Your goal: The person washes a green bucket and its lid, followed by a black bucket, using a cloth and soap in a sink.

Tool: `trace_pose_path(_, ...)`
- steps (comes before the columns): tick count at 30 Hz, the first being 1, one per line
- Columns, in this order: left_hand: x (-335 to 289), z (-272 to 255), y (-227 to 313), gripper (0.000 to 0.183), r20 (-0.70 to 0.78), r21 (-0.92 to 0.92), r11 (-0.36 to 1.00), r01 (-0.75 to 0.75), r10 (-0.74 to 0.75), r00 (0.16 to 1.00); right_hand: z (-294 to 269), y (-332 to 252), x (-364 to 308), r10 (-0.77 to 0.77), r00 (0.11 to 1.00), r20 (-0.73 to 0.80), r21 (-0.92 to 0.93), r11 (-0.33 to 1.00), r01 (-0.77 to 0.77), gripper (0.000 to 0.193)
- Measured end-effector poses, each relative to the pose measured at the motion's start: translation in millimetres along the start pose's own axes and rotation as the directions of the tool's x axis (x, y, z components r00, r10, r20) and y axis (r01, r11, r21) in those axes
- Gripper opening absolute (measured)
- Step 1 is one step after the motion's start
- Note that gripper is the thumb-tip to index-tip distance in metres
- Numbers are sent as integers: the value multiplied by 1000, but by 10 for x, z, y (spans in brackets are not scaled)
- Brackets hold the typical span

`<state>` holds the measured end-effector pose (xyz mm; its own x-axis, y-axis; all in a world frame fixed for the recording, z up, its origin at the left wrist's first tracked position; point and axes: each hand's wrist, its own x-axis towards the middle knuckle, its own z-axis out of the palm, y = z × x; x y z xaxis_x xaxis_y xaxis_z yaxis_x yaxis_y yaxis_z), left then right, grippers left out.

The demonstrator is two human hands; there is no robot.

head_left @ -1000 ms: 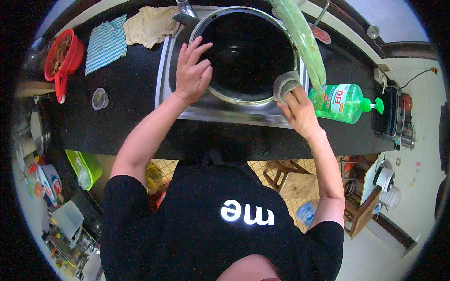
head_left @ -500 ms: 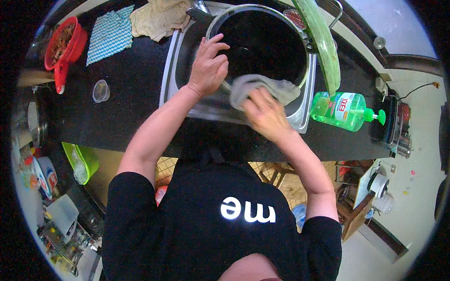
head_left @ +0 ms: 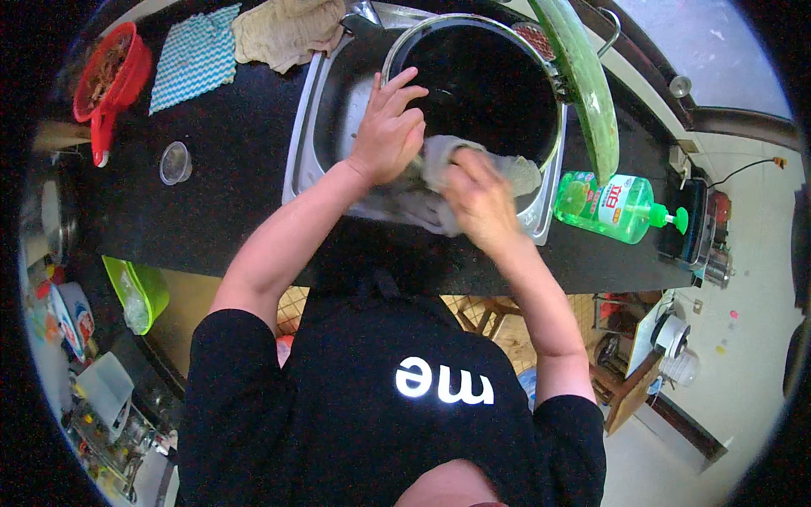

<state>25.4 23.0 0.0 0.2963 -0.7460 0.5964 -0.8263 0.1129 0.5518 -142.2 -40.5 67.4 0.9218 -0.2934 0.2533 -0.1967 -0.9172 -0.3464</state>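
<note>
Two hands (head_left: 387, 142) (head_left: 480, 201), one pan (head_left: 481, 93), one sink (head_left: 340, 106), one pump bottle (head_left: 610, 205).

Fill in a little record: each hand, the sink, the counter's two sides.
Left hand: at the left rim of a round dark pan
Right hand: gripping a grey cloth at the pan's near rim
Sink: metal, beneath the pan
Counter, right: long green vegetable, pump bottle of green liquid
Counter, left: red container, striped cloth, beige cloth, clear cup

red strainer (head_left: 121, 74), striped cloth (head_left: 195, 59), green bottle (head_left: 606, 205)
</note>
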Motion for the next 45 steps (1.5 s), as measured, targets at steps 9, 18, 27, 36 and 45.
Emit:
trace_pose_path(9, 60, 57, 36, 4, -33, -17, 1000, 18, -18, 999, -39, 3, 145, -119, 993, -12, -29, 992, 119, 17)
trace_pose_path(18, 48, 68, 131, 3, 0, -64, 993, 98, -98, 995, -261, 242, -63, 22, 997, 74, 108, 994, -30, 15)
trace_pose_path(27, -362, 353, 287, 101, 45, -671, 520, 529, -683, 729, -265, 219, 252, 610, 785, 110, 960, 140, -243, 27)
trace_pose_path(36, -290, 342, 476, 86, 415, -844, -29, 536, -668, 618, 111, 11, 874, 48, 983, 177, 186, 979, -81, 27)
trace_pose_path(45, -221, 578, 563, 97, 41, -829, 396, 394, -660, 750, 381, 470, 1524, 291, 941, -171, 125, 954, -272, 20)
